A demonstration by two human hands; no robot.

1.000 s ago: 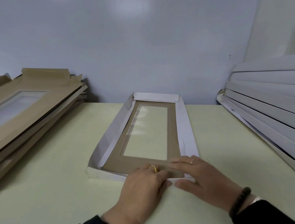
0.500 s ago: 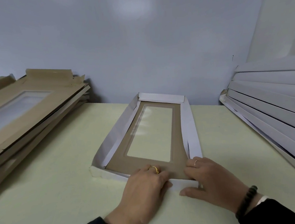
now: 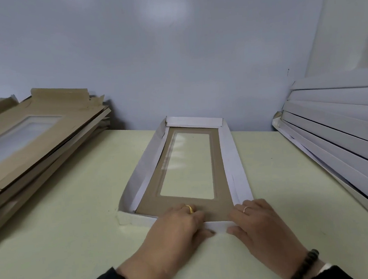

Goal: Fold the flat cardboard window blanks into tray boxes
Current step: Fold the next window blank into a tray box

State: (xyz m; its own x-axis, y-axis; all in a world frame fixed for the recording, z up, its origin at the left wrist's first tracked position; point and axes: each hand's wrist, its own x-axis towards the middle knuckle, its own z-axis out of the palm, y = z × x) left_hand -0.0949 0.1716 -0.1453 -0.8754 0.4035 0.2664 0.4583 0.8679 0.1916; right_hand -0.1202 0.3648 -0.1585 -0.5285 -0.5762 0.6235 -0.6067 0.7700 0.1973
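Both hands, left hand (image 3: 176,228) and right hand (image 3: 258,220), press flat-fingered on the near wall of the brown-and-white windowed cardboard tray (image 3: 233,157) stretching toward 12 o'clock; bare pale green table (image 3: 74,214) lies at 9 and 3.

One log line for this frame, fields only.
step: near wall fold | left hand: pressing tray near edge | right hand: same, right corner | other walls: up

Two bare hands in shot, dark sleeves at both wrists. The left hand (image 3: 174,230) wears a gold ring (image 3: 190,209). On the right hand (image 3: 262,221) there's a thin silver ring (image 3: 246,209), a dark beaded bracelet (image 3: 305,267) at the wrist, a sliver of white cuff (image 3: 324,268) beside it.
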